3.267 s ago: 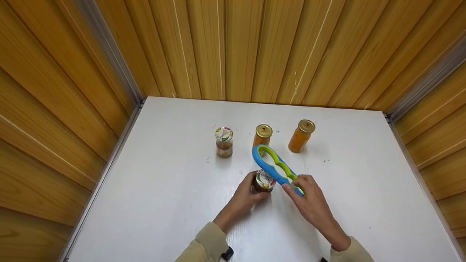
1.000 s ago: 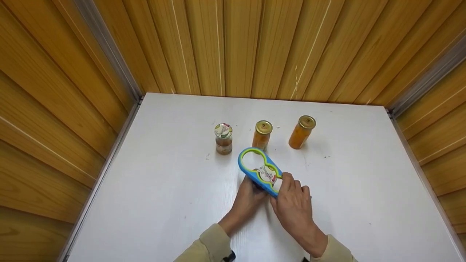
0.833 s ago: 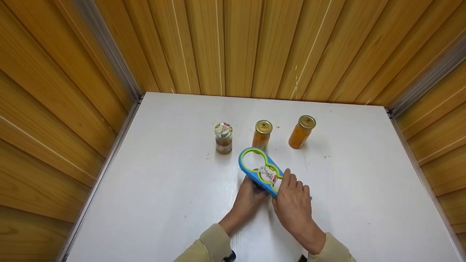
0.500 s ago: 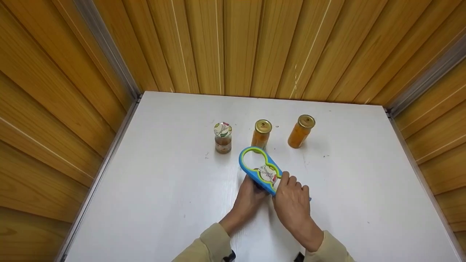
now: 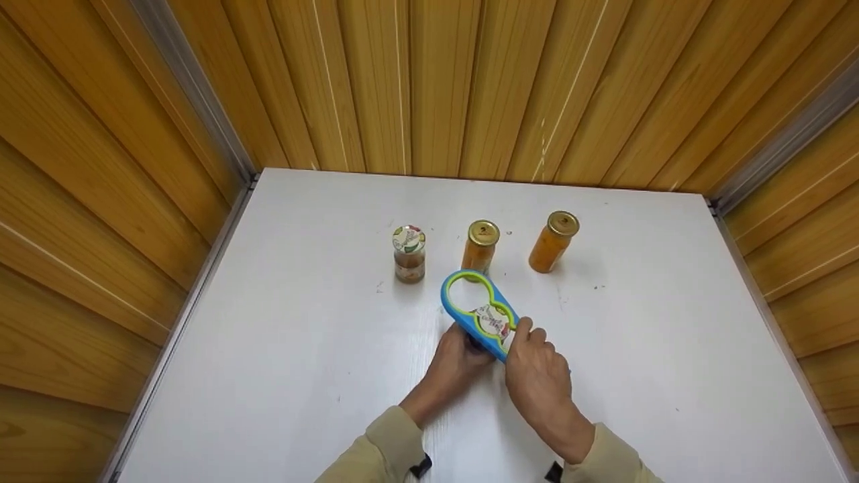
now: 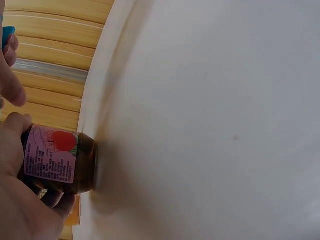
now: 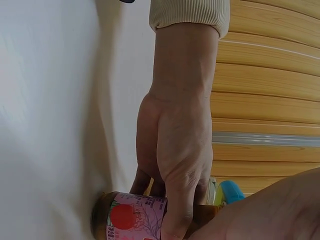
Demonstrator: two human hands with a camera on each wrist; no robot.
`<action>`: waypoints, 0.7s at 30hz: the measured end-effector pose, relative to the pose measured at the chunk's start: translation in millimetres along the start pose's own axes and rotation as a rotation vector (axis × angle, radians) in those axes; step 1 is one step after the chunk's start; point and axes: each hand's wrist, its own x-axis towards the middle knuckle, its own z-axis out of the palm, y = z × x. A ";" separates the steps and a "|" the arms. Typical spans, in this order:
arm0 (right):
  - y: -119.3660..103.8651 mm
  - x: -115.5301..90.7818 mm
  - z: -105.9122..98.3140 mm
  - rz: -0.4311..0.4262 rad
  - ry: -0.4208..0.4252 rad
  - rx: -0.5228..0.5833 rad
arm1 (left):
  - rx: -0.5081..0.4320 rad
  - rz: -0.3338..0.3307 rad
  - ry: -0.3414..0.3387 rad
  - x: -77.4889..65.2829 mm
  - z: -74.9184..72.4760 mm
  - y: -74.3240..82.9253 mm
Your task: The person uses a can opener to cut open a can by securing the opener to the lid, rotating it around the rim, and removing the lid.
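My left hand (image 5: 455, 365) grips a dark jar (image 6: 60, 160) with a pink label, fingers wrapped round its body. In the left wrist view its base is close to the tabletop. Over its patterned lid (image 5: 493, 323) lies a blue jar opener (image 5: 464, 319) with a green lining, and the lid shows through the middle opening. The larger opening points away to the far left. My right hand (image 5: 540, 379) holds the opener's near end, with the fingers over the top. Most of the jar is hidden in the head view.
Behind the opener stand a jar with a patterned lid (image 5: 409, 255) and two orange-filled jars with gold lids, a middle jar (image 5: 480, 247) and a right jar (image 5: 553, 241). All rest on a white table (image 5: 282, 322), enclosed by wood-patterned walls (image 5: 436, 87).
Since the earliest frame, the jar opener has come down, turned flat and gone over the lid. My right hand has moved left and nearer the jar. In the last second both hands barely move.
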 end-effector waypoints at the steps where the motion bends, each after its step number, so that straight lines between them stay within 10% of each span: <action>1: 0.1 -0.2 0.2 -0.001 -0.004 0.003 | -0.010 0.000 -0.010 0.8 -1.2 -0.6; 12: 11.6 2.1 1.6 -0.046 -0.043 -0.016 | -0.092 -0.003 -0.104 6.8 -11.0 -0.8; 21: 31.5 3.6 -2.9 -0.106 -0.184 -0.005 | -0.163 -0.057 -0.306 10.7 -28.1 -6.2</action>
